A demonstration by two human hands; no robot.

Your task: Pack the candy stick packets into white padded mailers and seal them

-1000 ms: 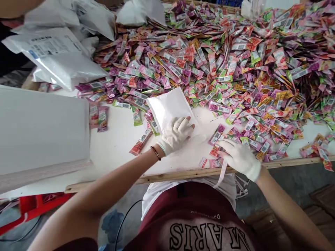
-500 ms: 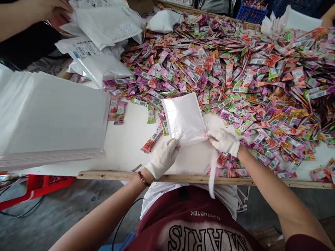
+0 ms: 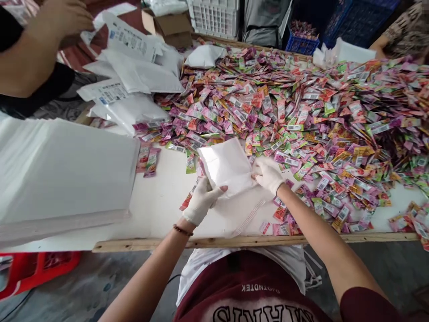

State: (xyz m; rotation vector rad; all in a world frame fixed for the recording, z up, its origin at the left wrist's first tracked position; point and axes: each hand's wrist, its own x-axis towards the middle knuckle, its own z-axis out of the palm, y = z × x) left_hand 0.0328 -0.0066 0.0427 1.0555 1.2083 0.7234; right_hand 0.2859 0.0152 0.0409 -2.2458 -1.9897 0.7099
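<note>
A white padded mailing bag (image 3: 226,165) lies tilted over the table in front of me, its lower flap towards my body. My left hand (image 3: 202,199), in a white glove, grips the bag's lower left corner with the thumb on top. Gloved likewise, my right hand (image 3: 267,174) pinches the lower right edge. A thin peeled strip (image 3: 248,218) rests on the table below the bag. Small colourful snack sachets (image 3: 187,197) lie close to my left hand, and a few more sachets (image 3: 280,212) are under my right wrist.
A large heap of sachets (image 3: 301,103) spreads over the back and right. At left stands a stack of flat white mailers (image 3: 67,170); behind it are filled, labelled parcels (image 3: 130,80). Another person's hand (image 3: 69,20) is at the upper left. A wooden strip (image 3: 208,242) edges the table.
The peeled strip has left my right hand and now lies on the table. My left thumb has moved onto the bag's flap. The view has tilted up, showing more of the background.
</note>
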